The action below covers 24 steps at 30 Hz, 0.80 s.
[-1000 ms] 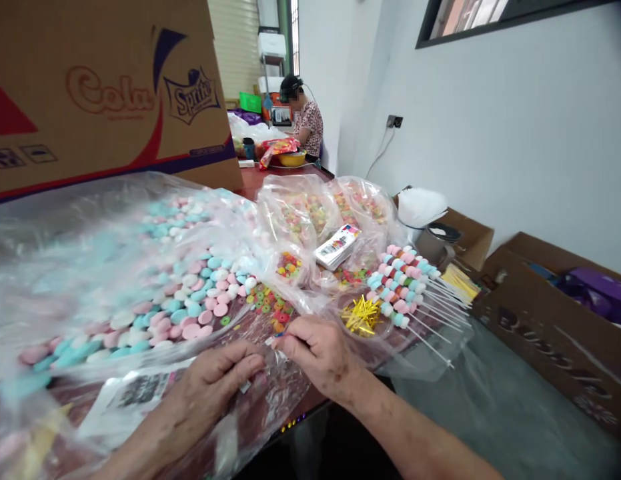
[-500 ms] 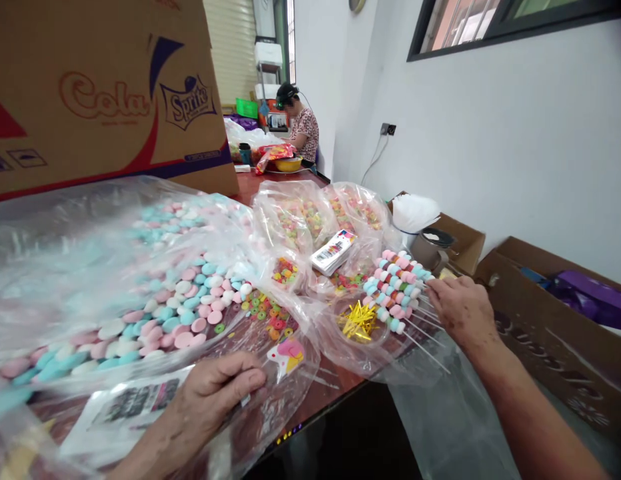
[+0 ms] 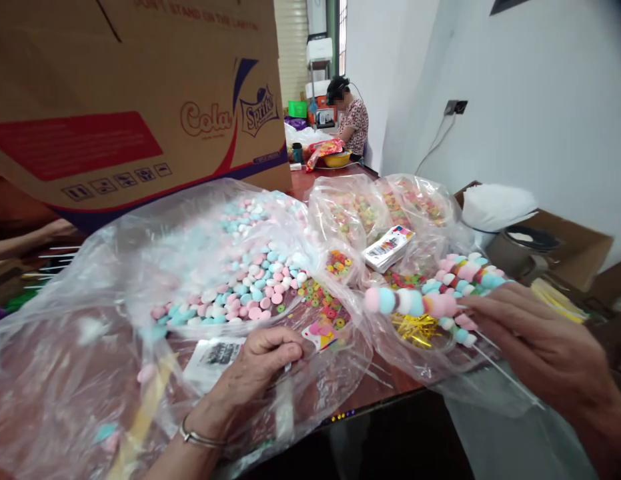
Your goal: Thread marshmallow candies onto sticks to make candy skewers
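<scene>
My right hand [image 3: 545, 353] grips a marshmallow skewer [image 3: 405, 302] by its stick, with pink, blue and white marshmallows pointing left. Just behind it lies a pile of similar skewers [image 3: 470, 267], partly hidden by the hand. My left hand [image 3: 270, 353] is closed in a pinch at the front of the table; what lies between the fingertips is not clear. A print in pink, yellow and white [image 3: 321, 333] shows right beside those fingertips. Behind the left wrist is a white printed card [image 3: 213, 360]. Gold twist ties [image 3: 415, 330] lie below the raised skewer.
Loose marshmallows [image 3: 250, 290] spread over clear plastic at the left, near a large carton [image 3: 200, 80]. Ring candies [image 3: 325, 300], bagged candies [image 3: 360, 207] and a card stack [image 3: 389, 248] sit mid-table. Another person [image 3: 353, 120] sits at the far end.
My right hand has lifted a skewer off the pile and brought it nearer. My left hand keeps its pinch. The view has swung left, showing more of the carton and another arm at the left edge.
</scene>
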### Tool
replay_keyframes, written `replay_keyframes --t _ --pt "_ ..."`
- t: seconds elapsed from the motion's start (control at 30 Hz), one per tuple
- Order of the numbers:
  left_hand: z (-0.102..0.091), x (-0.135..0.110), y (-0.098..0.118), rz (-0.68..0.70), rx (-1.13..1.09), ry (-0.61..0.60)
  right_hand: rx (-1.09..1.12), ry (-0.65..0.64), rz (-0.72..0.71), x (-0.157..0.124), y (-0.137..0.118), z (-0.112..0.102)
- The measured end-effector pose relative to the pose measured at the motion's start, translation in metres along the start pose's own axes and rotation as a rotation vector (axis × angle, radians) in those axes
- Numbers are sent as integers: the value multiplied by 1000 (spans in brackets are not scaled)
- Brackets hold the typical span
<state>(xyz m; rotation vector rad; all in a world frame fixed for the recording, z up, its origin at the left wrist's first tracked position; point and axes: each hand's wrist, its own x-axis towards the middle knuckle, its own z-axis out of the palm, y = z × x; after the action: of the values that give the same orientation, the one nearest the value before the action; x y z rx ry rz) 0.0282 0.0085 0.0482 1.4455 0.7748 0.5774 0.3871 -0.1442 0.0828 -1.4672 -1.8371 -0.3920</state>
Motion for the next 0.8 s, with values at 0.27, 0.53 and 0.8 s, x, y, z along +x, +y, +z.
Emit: replay_keyframes --t 0.27,0.53,0.8 --pt "-4 0 0 -2 -16 -102 41 -18 -235 32 -29 25" --pt "-8 1 -10 -23 -82 -89 7 -53 -272 33 -29 26" --pt "-5 3 -1 -54 -84 -86 -9 -107 -287 26 -28 27"
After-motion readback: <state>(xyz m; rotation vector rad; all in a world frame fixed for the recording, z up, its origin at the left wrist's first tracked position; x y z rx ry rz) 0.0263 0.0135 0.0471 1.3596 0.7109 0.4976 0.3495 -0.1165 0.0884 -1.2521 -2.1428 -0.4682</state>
